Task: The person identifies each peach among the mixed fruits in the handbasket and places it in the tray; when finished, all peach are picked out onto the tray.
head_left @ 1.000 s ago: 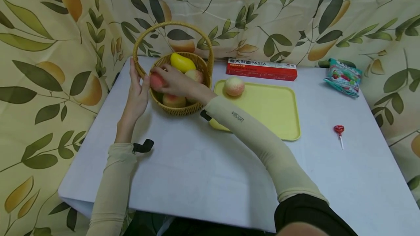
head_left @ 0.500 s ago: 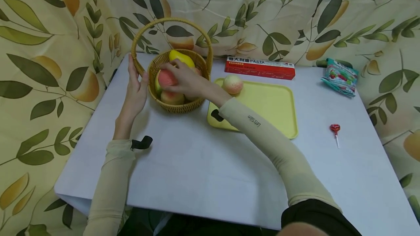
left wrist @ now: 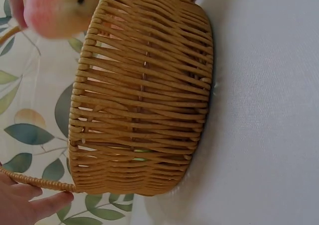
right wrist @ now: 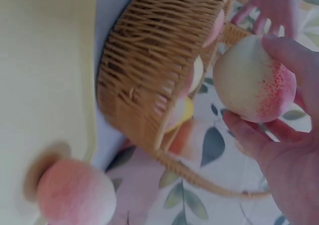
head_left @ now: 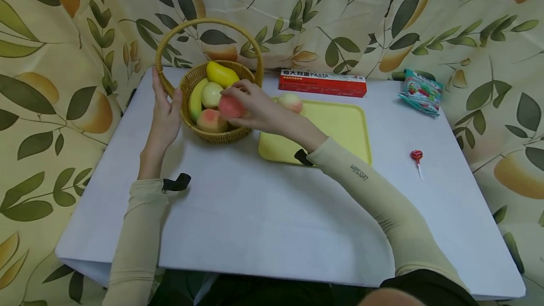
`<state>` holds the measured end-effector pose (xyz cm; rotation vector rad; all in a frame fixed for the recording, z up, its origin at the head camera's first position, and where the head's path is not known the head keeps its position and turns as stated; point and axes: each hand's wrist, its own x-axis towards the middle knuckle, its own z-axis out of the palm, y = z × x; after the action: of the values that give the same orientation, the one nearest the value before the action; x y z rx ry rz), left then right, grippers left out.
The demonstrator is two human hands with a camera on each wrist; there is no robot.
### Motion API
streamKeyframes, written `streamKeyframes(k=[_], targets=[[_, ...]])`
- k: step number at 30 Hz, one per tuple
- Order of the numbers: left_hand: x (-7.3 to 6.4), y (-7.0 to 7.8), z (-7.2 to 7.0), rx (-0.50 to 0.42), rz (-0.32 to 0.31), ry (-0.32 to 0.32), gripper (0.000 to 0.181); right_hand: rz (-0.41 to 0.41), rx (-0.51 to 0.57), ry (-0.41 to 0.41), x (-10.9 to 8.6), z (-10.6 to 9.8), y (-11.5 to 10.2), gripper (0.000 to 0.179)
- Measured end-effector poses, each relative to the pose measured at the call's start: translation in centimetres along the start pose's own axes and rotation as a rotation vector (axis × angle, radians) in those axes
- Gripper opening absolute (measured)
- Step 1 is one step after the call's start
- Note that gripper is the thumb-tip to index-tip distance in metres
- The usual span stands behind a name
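Note:
My right hand (head_left: pixel 272 112) pinches a pink-and-cream peach (right wrist: pixel 254 80) between thumb and fingers, raised over the right side of a wicker basket (head_left: pixel 216 139). Against the left base of the basket's arched handle (head_left: pixel 208 20) my left hand (head_left: pixel 163 122) rests, its fingers fairly straight and spread. Inside the basket lie a banana (head_left: pixel 196 100), a smooth yellow fruit (head_left: pixel 223 74), a pale round fruit (head_left: pixel 211 95) and another peach (head_left: pixel 211 121). The right hand hides part of the basket's contents. One more peach (head_left: pixel 291 102) sits on the yellow tray (head_left: pixel 335 122), right of the basket.
Behind the tray lies a red pasta box (head_left: pixel 323 84). A teal snack bag (head_left: pixel 420 92) is at the back right, with a red lollipop (head_left: pixel 417 156) nearer the front. A leaf-patterned curtain (head_left: pixel 314 27) rises behind the white-covered table (head_left: pixel 255 216).
The right hand has lifted the peach from the basket's left side and carried it rightward, uncovering the banana and pale fruit. My left hand stays at the handle; the head view has shifted slightly.

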<state>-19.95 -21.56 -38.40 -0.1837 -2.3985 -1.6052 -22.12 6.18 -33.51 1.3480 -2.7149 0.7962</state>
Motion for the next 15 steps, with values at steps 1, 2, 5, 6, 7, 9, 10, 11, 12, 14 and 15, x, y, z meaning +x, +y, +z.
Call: streamKeyframes(k=[1, 2, 5, 6, 7, 9, 10, 11, 12, 14, 15], targets=[[0.0, 0.0, 0.0, 0.002, 0.0, -0.001, 0.08, 0.002, 0.003, 0.01, -0.6, -0.4, 0.0, 0.06], [0.0, -0.1, 0.0, 0.003, -0.003, -0.003, 0.08, 0.007, 0.004, 0.019, -1.3, -0.7, 0.0, 0.061], [0.1, -0.3, 0.0, 0.007, -0.01, -0.008, 0.079, 0.026, -0.011, 0.046, -3.3, -1.6, 0.6, 0.061], [0.1, -0.5, 0.0, 0.005, -0.011, -0.008, 0.079, 0.04, -0.016, 0.05, -3.9, -1.9, 0.9, 0.062], [0.2, -0.6, -0.1, 0.005, -0.012, -0.007, 0.079, 0.061, -0.024, 0.052, -4.6, -2.1, 1.2, 0.062], [0.2, -0.7, -0.2, 0.01, -0.01, -0.002, 0.078, 0.104, -0.027, 0.052, -5.8, -2.6, 1.8, 0.061], [0.2, -0.7, -0.3, 0.015, -0.006, 0.001, 0.078, 0.127, -0.026, 0.05, -6.3, -2.8, 2.0, 0.062], [0.2, -0.8, -0.3, 0.016, -0.001, 0.005, 0.077, 0.15, -0.025, 0.048, -7.0, -3.0, 2.3, 0.062], [0.2, -0.8, -0.3, 0.018, 0.004, 0.008, 0.077, 0.175, -0.022, 0.047, -7.6, -3.2, 2.5, 0.063], [0.1, -0.5, -0.2, 0.014, 0.012, 0.009, 0.077, 0.22, -0.022, 0.049, -8.9, -3.5, 3.0, 0.065], [0.0, -0.2, -0.1, 0.008, 0.015, 0.008, 0.077, 0.241, -0.023, 0.051, -9.6, -3.5, 3.2, 0.065]])
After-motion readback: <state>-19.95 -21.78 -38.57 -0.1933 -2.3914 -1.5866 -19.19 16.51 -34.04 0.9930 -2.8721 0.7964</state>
